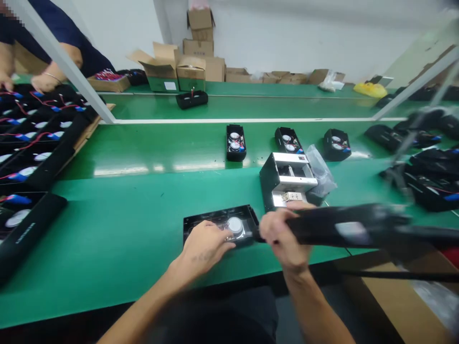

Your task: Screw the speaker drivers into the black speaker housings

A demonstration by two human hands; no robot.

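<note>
A black speaker housing point(211, 213) lies on the green bench mat in front of me, with a round silver speaker magnet point(235, 226) inside it. My left hand point(206, 241) is bent over the housing's near edge, its fingertips beside the magnet. In my right hand point(285, 234) is a black electric screwdriver point(333, 224), held almost level and blurred by motion. Its tip end points left, at the housing's right end. Just behind my right hand stands a black and silver screw feeder point(290, 179), with a clear plastic bag point(320, 169) against it.
Three open speaker housings point(235, 143) stand along the belt beyond the mat. On the left, a tray of wired speaker housings point(39, 138) is under a co-worker's hands point(46, 82). More black housings point(430, 179) are piled at right. Cardboard boxes point(161, 67) line the back.
</note>
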